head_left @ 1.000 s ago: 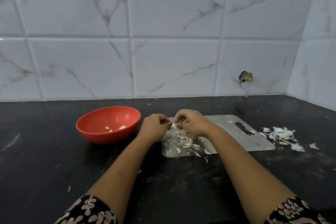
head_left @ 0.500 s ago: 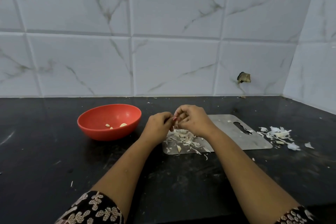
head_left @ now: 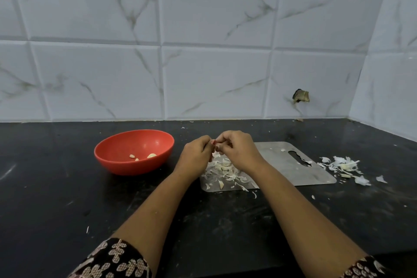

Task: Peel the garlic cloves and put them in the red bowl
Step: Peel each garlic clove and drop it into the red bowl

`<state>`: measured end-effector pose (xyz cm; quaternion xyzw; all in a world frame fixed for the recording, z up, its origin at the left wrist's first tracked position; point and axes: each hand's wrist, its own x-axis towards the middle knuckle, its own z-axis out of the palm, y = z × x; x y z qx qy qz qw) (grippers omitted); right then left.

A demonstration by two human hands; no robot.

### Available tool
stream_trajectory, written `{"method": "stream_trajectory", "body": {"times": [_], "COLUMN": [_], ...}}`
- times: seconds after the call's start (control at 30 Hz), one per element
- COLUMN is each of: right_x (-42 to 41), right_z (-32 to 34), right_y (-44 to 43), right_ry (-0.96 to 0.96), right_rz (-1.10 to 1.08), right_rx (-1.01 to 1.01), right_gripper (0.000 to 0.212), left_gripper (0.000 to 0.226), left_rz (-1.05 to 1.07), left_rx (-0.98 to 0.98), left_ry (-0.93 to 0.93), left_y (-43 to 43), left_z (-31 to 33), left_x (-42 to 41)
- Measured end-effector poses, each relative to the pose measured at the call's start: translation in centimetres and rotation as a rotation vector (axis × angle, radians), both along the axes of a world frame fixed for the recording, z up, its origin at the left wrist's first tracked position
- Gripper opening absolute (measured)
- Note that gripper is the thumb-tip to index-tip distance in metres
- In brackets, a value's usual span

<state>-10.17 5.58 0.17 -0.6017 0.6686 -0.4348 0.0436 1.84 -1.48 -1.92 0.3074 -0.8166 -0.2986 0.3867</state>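
Note:
A red bowl (head_left: 117,160) sits on the black counter at the left and holds three peeled garlic cloves (head_left: 151,155). To its right lies a steel cutting board (head_left: 293,171) with a heap of garlic skins and cloves (head_left: 224,170) on its left end. Above that heap my left hand (head_left: 195,157) and my right hand (head_left: 237,150) meet, fingertips together, pinching a garlic clove that is almost wholly hidden between them.
A second heap of white garlic skins (head_left: 344,166) lies on the counter right of the board. Loose skin flakes (head_left: 255,194) lie in front of the board. White tiled walls close the back and right; a hole (head_left: 300,96) marks the back wall.
Both hands have risen a little off the heap and drawn closer, so the fingertips now touch. The bowl and board have not moved.

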Motion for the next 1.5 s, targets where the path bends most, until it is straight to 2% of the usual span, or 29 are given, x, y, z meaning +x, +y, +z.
{"method": "stream_trajectory", "body": {"times": [0.17, 0.33, 0.47, 0.57, 0.63, 0.73, 0.8, 0.87, 0.9, 1.0, 1.07, 1.23, 1.5], "right_x": [0.1, 0.2, 0.2, 0.4, 0.6, 0.6, 0.6, 0.6, 0.5, -0.4, -0.8, -0.9, -0.4], "right_z": [0.0, 0.2, 0.3, 0.1, -0.1, -0.3, -0.2, -0.2, -0.2, 0.0, 0.1, 0.0, 0.2], "right_y": [0.1, 0.4, 0.5, 0.4, 0.2, 0.0, 0.1, 0.2, 0.1, 0.3, 0.5, 0.4, 0.6], "right_ry": [0.052, 0.083, 0.084, 0.093, 0.156, 0.37, 0.494, 0.535, 0.484, 0.103, -0.009, -0.044, -0.035], "right_rz": [0.072, 0.06, 0.05, 0.052, 0.03, -0.037, -0.089, -0.1, -0.076, 0.057, 0.089, 0.097, 0.118], "right_rx": [0.112, 0.085, 0.083, 0.058, 0.007, -0.036, -0.031, -0.026, -0.012, 0.061, 0.091, 0.103, 0.159], "right_gripper": [0.023, 0.032, 0.034, 0.031, 0.025, 0.026, 0.028, 0.027, 0.027, 0.031, 0.033, 0.03, 0.028], "left_gripper": [0.027, 0.026, 0.026, 0.029, 0.027, 0.025, 0.024, 0.023, 0.022, 0.016, 0.013, 0.009, 0.014], "left_rz": [-0.061, -0.064, -0.069, -0.053, -0.029, 0.014, 0.049, 0.061, 0.059, 0.079, 0.12, 0.103, 0.121], "left_rx": [0.045, -0.005, -0.1, -0.063, -0.008, 0.049, 0.056, 0.017, -0.039, -0.345, -0.436, -0.312, -0.443], "left_ry": [0.137, 0.143, 0.076, 0.1, 0.158, 0.224, 0.236, 0.224, 0.203, 0.072, 0.009, 0.034, -0.063], "left_y": [-0.2, -0.1, -0.4, -0.4, -0.1, 0.5, 0.5, 0.4, 0.4, 0.3, 0.3, 0.0, 0.6], "left_z": [0.1, 0.1, 0.2, 0.5, 0.6, 0.3, 0.1, 0.0, 0.1, 0.4, 0.7, 0.9, 1.3], "left_x": [0.2, 0.3, 0.6, 0.7, 0.6, 0.1, -0.2, -0.2, 0.0, 0.6, 0.7, 0.7, 0.9]}}
